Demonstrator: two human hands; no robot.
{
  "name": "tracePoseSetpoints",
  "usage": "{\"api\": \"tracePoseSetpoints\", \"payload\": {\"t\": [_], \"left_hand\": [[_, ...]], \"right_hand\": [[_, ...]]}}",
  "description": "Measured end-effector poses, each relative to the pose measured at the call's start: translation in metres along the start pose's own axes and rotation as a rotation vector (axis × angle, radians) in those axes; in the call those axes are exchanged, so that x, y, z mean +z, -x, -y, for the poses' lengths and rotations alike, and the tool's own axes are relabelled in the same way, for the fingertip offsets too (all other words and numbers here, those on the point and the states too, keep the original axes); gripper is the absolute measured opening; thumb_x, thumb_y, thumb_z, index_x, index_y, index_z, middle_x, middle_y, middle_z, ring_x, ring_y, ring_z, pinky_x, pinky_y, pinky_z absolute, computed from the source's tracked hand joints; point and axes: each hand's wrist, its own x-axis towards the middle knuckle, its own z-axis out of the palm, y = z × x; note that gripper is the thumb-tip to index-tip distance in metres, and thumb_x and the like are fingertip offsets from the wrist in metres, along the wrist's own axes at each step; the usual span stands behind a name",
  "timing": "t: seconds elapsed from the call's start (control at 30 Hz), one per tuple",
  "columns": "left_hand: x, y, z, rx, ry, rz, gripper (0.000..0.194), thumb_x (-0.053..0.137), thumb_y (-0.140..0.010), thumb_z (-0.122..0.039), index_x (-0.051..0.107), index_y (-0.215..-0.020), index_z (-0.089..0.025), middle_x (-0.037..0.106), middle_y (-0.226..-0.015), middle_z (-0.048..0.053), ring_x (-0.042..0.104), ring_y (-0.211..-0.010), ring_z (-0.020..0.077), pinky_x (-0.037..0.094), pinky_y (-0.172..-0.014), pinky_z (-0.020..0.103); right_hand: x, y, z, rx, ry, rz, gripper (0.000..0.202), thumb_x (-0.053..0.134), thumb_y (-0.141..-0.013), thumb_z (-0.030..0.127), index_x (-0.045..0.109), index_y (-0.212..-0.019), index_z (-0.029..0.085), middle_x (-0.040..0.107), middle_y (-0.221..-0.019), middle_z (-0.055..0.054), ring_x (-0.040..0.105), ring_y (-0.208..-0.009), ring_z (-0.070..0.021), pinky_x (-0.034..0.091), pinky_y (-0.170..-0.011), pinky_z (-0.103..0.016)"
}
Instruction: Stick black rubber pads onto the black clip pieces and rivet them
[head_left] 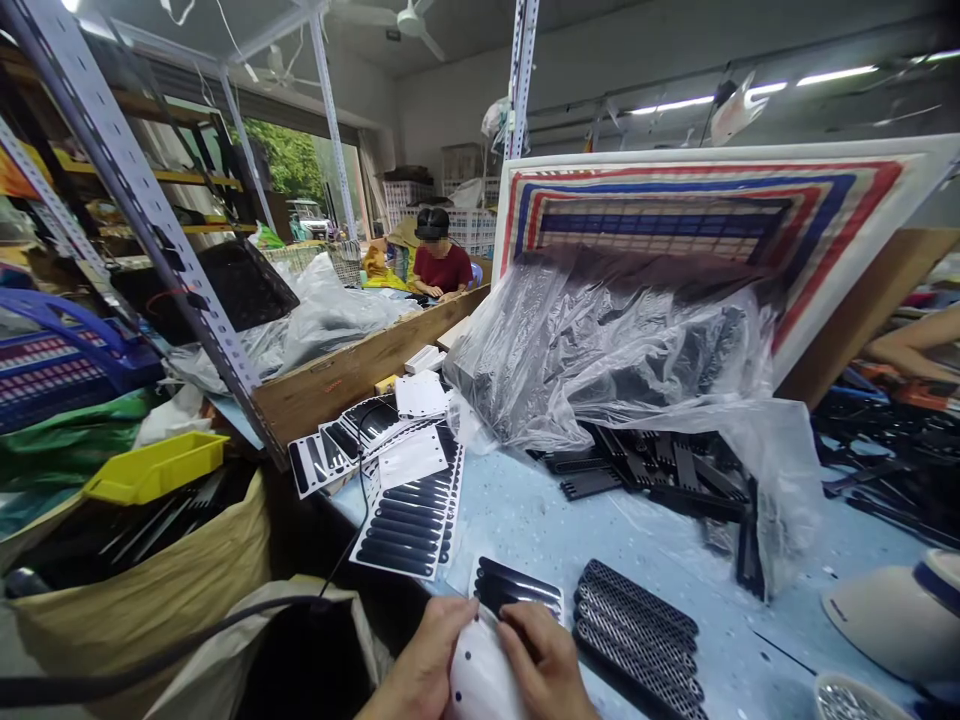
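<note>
My left hand (426,655) and my right hand (546,660) are at the bottom centre, fingers closed on the two sides of a white backing sheet (486,670). It is curved upward between them and shows a few dark round holes or dots. Just beyond the fingers, a sheet of black strip stickers (517,588) lies on the light blue table (499,500). To the right is a row of black perforated strips (636,625) laid side by side. More sticker sheets (405,515) are spread at the left table edge. My fingertips partly hide the held sheet's upper edge.
A clear plastic bag (622,340) spills black plastic parts (660,465) at the back right. A small bowl of metal bits (847,700) and a white rounded object (885,610) stand right. Sacks (172,560) and a yellow bin (157,465) are left; a person (442,260) sits beyond.
</note>
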Motion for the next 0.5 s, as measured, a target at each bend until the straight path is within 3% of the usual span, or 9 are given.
{"api": "tracePoseSetpoints", "payload": {"t": [0.07, 0.17, 0.23, 0.33, 0.4, 0.5], "left_hand": [[0.002, -0.004, 0.003, 0.037, -0.053, -0.004, 0.04, 0.085, -0.053, -0.041, 0.064, -0.074, -0.013, 0.062, -0.068, 0.001, 0.056, -0.07, 0.0153, 0.043, -0.066, 0.024], [0.006, -0.01, 0.005, 0.067, -0.16, 0.155, 0.045, 0.081, -0.056, -0.05, 0.063, -0.067, -0.01, 0.058, -0.061, 0.002, 0.05, -0.059, 0.0125, 0.035, -0.056, 0.023], [0.008, -0.014, 0.003, 0.098, -0.254, 0.227, 0.05, 0.078, -0.058, -0.056, 0.061, -0.062, -0.01, 0.052, -0.055, 0.0, 0.043, -0.052, 0.0095, 0.028, -0.051, 0.021], [0.01, -0.024, -0.008, 0.184, -0.39, 0.243, 0.051, 0.072, -0.062, -0.061, 0.056, -0.06, -0.012, 0.046, -0.053, -0.002, 0.037, -0.049, 0.0079, 0.024, -0.049, 0.021], [0.015, -0.036, -0.019, 0.282, -0.521, 0.229, 0.051, 0.065, -0.068, -0.062, 0.053, -0.059, -0.014, 0.044, -0.053, -0.003, 0.038, -0.05, 0.0086, 0.025, -0.049, 0.021], [0.025, -0.063, -0.038, 0.488, -0.847, 0.141, 0.049, 0.048, -0.081, -0.059, 0.053, -0.062, -0.014, 0.047, -0.054, -0.001, 0.044, -0.052, 0.0118, 0.033, -0.052, 0.022]], "right_hand": [[0.001, 0.003, -0.001, -0.125, 0.094, 0.005, 0.014, 0.055, -0.089, 0.023, 0.067, -0.096, 0.021, 0.069, -0.079, -0.005, 0.064, -0.07, -0.0179, 0.052, -0.063, -0.028], [0.003, 0.003, -0.002, -0.15, 0.148, -0.021, 0.018, 0.051, -0.091, 0.025, 0.068, -0.09, 0.021, 0.068, -0.078, -0.006, 0.063, -0.069, -0.0184, 0.05, -0.063, -0.029], [0.002, -0.002, 0.001, -0.034, 0.076, -0.046, 0.027, 0.049, -0.093, 0.031, 0.068, -0.078, 0.02, 0.067, -0.072, -0.006, 0.063, -0.066, -0.0177, 0.049, -0.062, -0.028], [-0.012, -0.02, 0.01, 0.335, -0.195, -0.103, 0.04, 0.051, -0.091, 0.047, 0.068, -0.069, 0.017, 0.067, -0.065, -0.006, 0.066, -0.063, -0.0189, 0.052, -0.059, -0.027], [-0.032, -0.034, 0.019, 0.519, -0.376, -0.252, 0.042, 0.059, -0.084, 0.055, 0.069, -0.074, 0.015, 0.071, -0.068, -0.008, 0.069, -0.065, -0.0214, 0.056, -0.059, -0.028], [-0.07, -0.044, 0.036, 0.503, -0.422, -0.583, 0.038, 0.067, -0.077, 0.053, 0.07, -0.08, 0.015, 0.071, -0.068, -0.007, 0.068, -0.061, -0.0202, 0.058, -0.061, -0.031]]}}
